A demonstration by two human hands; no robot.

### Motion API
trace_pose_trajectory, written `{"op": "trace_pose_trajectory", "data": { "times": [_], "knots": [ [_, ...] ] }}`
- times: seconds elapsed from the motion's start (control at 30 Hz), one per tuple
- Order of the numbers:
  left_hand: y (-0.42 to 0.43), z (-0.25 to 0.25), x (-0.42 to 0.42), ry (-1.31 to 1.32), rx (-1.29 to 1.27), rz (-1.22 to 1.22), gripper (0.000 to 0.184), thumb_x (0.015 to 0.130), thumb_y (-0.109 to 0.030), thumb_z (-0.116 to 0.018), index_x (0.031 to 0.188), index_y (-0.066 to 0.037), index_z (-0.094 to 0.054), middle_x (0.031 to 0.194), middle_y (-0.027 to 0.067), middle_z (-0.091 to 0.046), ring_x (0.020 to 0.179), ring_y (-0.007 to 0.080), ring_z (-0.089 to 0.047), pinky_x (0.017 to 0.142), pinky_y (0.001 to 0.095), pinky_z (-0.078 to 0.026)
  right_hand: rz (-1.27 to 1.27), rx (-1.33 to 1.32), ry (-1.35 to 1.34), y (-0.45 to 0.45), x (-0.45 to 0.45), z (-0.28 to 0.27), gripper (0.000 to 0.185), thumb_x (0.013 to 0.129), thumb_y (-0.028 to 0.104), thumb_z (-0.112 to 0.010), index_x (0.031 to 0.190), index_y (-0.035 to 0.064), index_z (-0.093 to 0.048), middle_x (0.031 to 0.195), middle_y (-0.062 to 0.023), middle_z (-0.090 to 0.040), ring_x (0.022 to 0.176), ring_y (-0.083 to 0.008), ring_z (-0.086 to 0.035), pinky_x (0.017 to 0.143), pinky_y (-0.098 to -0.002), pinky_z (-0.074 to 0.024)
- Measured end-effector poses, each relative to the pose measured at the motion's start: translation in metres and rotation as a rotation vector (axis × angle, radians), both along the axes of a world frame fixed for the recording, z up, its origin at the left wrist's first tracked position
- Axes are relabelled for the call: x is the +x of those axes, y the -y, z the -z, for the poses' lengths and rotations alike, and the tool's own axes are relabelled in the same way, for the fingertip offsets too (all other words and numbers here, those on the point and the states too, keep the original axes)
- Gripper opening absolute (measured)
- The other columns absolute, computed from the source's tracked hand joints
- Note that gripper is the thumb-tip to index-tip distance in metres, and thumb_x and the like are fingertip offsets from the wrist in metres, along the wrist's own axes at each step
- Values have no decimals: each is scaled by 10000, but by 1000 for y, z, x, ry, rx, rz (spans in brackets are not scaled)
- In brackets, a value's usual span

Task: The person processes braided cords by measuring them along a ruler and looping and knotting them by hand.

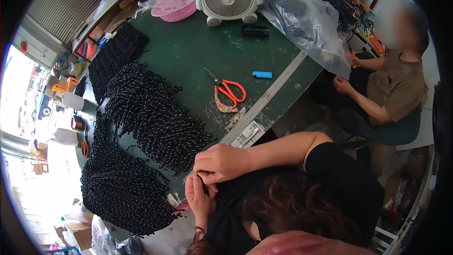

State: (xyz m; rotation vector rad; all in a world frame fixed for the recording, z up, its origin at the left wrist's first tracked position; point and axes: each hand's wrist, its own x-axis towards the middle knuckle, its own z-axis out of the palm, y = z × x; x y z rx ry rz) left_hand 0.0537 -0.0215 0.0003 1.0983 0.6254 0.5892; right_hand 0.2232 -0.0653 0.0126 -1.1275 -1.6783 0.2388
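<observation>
My right hand [217, 163] and my left hand [200, 197] meet at the table's near edge, fingers closed in a pinch. Between their fingertips shows a small dark piece that looks like black cord [204, 182]; most of it is hidden. Left of my hands lies a pile of black cords with white flecks [127, 189], hanging partly over the edge. A second bundle of the same cords [151, 113] lies beyond it. Scissors with orange handles [229, 92], one handle wrapped in tape, lie spread on the green table [188, 47], near a blue lighter [262, 75].
A long metal ruler [269, 94] runs along the table's right edge. At the back stand a fan [227, 0] and a pink basket [177, 7], with a black case [255, 30] and a clear plastic bag [311, 23]. A co-worker [396, 80] sits at right, holding an orange-handled tool.
</observation>
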Motion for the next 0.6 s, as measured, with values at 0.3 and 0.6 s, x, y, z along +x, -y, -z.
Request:
{"op": "trace_pose_trajectory", "data": {
  "times": [0.3, 0.6],
  "knots": [
    [-4, -6, -3, -88, -46, 48, 305, 1051, -260, -367, 947, -29, -538, 560, 49, -530, 385, 71, -350, 375, 195, -249, -260, -58, 75, -1, 22, -1, 109, 836, 139, -610, 859, 33, -591, 775, -101, -568, 657, -282, -599, 577, -379, -495],
    [-4, -2, 1, 9, -21, 29, 271, 1048, -236, -376, 941, -36, -525, 611, 65, -557, 432, 72, -402, 400, 172, -264, -80, -18, 85, 2, 7, 7, 165, 845, 150, -623, 928, 10, -597, 796, -109, -579, 686, -292, -616, 583, -359, -507]
  ]
}}
